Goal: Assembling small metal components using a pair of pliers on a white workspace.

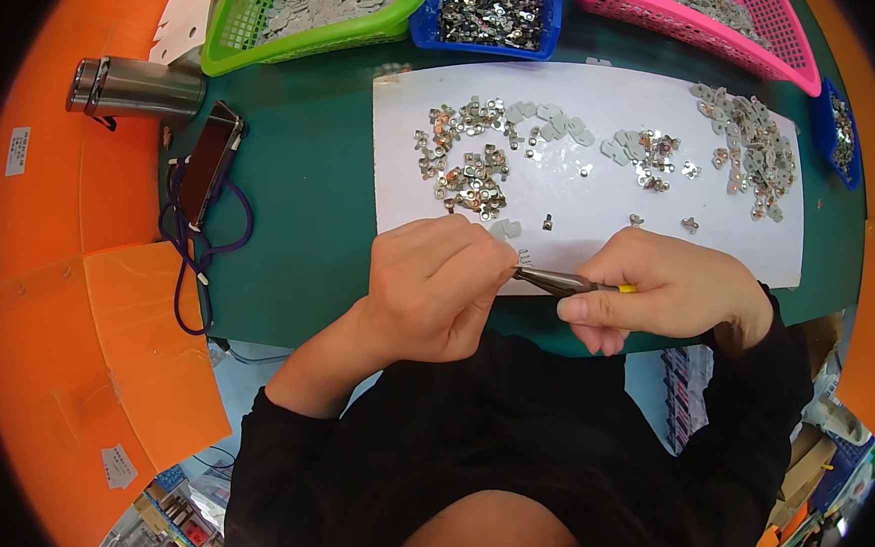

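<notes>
over the feed, my left hand (435, 285) curls at the nose of the pliers (562, 281); i can't tell whether its hidden fingertips pinch anything. small metal clips (476, 183) lie at its one o'clock, on the white sheet (400, 156). the pliers sit at its three o'clock, above the sheet's near edge, handles gripped by my right hand (652, 287). i'd steady the left wrist, keep the nose level and squeeze gently, clear of skin.
</notes>
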`<state>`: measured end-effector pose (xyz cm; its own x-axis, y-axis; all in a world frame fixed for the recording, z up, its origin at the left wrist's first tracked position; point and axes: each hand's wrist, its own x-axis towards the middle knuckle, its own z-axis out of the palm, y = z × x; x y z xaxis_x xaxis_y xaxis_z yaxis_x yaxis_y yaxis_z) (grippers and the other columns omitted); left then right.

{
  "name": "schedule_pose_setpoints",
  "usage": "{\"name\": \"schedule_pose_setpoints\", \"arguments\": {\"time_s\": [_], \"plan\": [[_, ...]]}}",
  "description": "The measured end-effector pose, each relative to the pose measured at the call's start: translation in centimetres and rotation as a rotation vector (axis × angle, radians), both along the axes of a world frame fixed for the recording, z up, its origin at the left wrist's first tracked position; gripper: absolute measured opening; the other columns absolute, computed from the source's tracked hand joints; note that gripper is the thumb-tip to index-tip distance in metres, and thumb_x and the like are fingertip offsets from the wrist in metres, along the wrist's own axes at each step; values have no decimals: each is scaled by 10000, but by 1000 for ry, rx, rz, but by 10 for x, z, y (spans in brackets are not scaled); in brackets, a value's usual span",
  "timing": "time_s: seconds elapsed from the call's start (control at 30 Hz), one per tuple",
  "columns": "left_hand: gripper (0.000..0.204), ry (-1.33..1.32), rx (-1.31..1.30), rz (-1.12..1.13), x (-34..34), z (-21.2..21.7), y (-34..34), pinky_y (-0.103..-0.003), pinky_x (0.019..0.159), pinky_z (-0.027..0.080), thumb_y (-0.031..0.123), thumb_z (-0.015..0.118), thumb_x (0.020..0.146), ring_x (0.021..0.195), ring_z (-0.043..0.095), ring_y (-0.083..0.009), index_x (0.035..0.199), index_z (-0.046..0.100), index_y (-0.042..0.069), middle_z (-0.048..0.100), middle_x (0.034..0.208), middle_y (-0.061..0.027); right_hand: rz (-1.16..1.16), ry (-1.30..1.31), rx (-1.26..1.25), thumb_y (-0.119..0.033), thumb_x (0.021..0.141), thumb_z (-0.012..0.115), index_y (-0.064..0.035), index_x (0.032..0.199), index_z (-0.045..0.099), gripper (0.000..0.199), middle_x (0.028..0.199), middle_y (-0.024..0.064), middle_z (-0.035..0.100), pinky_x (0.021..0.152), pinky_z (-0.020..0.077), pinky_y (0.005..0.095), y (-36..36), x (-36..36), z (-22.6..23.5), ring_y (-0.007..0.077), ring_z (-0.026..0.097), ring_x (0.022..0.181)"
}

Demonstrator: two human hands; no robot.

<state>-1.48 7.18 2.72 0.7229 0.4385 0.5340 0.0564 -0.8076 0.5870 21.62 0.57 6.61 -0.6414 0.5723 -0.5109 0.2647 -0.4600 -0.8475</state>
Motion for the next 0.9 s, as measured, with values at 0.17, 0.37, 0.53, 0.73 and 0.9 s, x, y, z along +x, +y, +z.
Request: {"name": "schedule_pose_setpoints", "arguments": {"time_s": [0.17, 0.37, 0.53, 0.73, 0.9], "plan": [[133, -51, -40, -48, 1, 0, 2, -325, 454, 402, -63, 638, 700, 503, 526, -251, 781, 571, 19, 517, 627, -85, 20, 95, -108, -309, 1030, 497, -23, 726, 634, 438, 652, 24, 632, 577, 476, 247, 1, 2, -6, 101, 599, 586], [66, -33, -276, 81, -2, -7, -19, -325, 451, 403, -58, 606, 815, 497, 528, -263, 823, 576, 0, 532, 628, -92, 13, -165, 329, -270, 982, 573, -34, 721, 632, 356, 576, 60, 590, 537, 456, 314, -12, -11, -2, 192, 590, 522], [80, -4, -218, 117, -1, -13, -14, -332, 469, 420, -59, 617, 807, 522, 552, -262, 841, 579, 4, 551, 643, -93, -194, -581, 709, -196, 899, 648, -23, 736, 612, 240, 613, 156, 597, 536, 439, 440, -30, -31, -3, 384, 574, 572], [109, 47, -197, 29, -3, -6, 0, -334, 492, 435, -62, 619, 797, 568, 571, -272, 845, 576, 26, 566, 676, -98, -155, -782, 881, -181, 826, 689, -41, 770, 576, 189, 685, 127, 597, 566, 439, 449, -25, -16, 14, 349, 596, 657], [69, 106, -159, -67, 2, 6, 5, -291, 498, 443, -58, 598, 846, 548, 583, -223, 830, 584, 7, 568, 651, -81, -53, -838, 975, -185, 799, 689, -54, 789, 573, 176, 700, 105, 581, 579, 458, 422, -20, -10, 17, 321, 597, 679]]}}
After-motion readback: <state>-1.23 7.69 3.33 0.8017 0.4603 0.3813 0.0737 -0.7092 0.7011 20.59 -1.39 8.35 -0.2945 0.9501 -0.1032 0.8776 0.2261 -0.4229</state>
